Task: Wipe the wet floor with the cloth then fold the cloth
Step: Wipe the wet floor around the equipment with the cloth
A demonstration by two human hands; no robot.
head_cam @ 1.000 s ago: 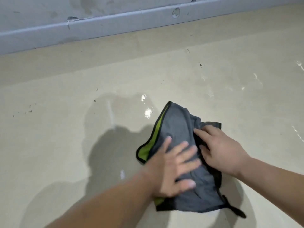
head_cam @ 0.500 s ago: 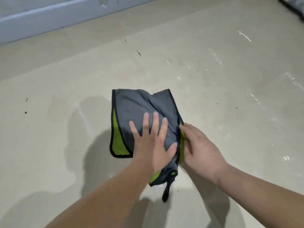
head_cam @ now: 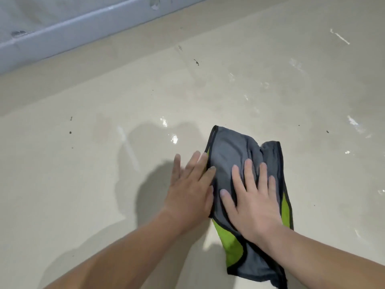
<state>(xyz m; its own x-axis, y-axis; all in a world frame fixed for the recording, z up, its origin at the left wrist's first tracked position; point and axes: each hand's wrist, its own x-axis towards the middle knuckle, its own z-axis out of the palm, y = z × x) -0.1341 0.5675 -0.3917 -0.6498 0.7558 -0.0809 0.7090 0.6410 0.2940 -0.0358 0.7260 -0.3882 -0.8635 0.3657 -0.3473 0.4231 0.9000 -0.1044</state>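
Grey cloth [head_cam: 231, 151] with a lime-green underside lies on the beige floor [head_cam: 62, 184], beneath my flat palms.

My right hand [head_cam: 254, 203] lies on the middle of the cloth, fingers straight and spread, gripping nothing. My left hand [head_cam: 191, 192], blurred, is flat with straight fingers at the cloth's left edge, its fingertips just over the black hem. The green side shows below my right wrist and along the right edge. Beyond my left fingertips a glossy wet patch [head_cam: 150, 138] catches the light, and my arms' shadow falls across its near part. Further ahead there are dark specks [head_cam: 196, 63], then a grey-blue skirting board [head_cam: 83, 24]. White streaks [head_cam: 354, 122] mark the floor to the right of my right hand.
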